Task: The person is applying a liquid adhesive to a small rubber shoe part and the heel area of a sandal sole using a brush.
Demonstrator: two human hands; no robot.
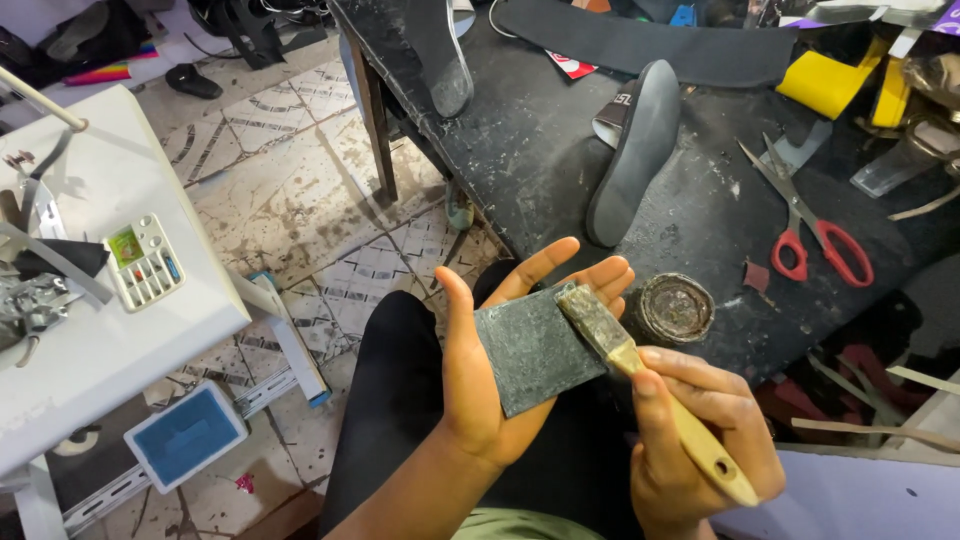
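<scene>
Place: a small shoemaking or shoe-repair workshop. Evidence: a dark, glue-stained workbench (560,170) is carrying grey shoe soles (632,150) near its middle, red-handled scissors (812,238) towards its right edge, and a crusted round glue tin (674,308) at its near edge. Yellow and black cut material (828,80) is lying at its far right corner. A white sewing machine table (110,330) is standing to the left. Stained patterned floor tiles (280,180) are showing between them, with offcuts lying about.
</scene>
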